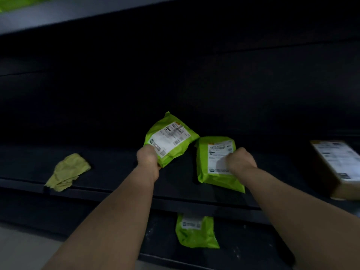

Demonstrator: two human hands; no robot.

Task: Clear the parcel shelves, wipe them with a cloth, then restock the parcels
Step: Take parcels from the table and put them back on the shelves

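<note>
Holding two green parcels at the dark shelf [116,168].
Left hand [148,158] grips tilted parcel [171,139]; right hand [240,159] grips second parcel [218,162]; cloth [67,172] lies well left.

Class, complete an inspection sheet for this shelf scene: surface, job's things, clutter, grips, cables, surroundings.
Surface: dark shelf, dimly lit.
Job's things: green left parcel, tilted; green right parcel beside it; crumpled cloth lying at the shelf's left; brown box at its right end; lower parcel on the tier beneath.
Clutter: nothing seen.
Grips: left hand holds the left parcel's near corner; right hand grips the right parcel.
Cables: nothing seen.
Surroundings: upper shelf overhead; pale floor at lower left.
</note>
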